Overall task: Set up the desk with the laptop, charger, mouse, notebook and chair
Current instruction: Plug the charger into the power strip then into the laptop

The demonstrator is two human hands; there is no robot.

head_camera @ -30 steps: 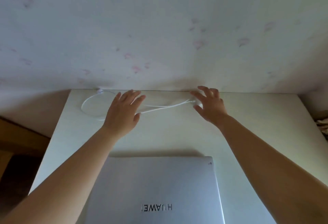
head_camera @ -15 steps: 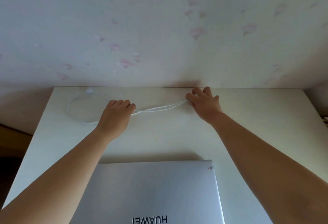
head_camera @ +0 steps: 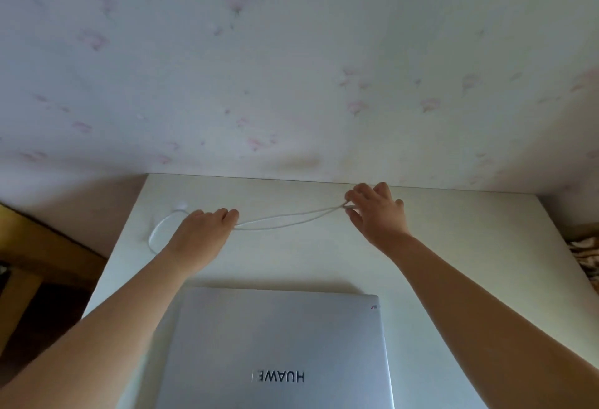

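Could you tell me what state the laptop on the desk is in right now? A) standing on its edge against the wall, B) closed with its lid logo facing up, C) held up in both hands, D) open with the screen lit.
B: the silver laptop lies flat on the desk with its lid shut and logo showing, while the left hand and right hand hold the white charger cable beyond it.

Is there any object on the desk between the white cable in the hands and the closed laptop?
Nothing visible. The left hand and right hand both grip the white cable near the wall. Only bare desk lies between it and the closed laptop. Where its ports sit cannot be seen.
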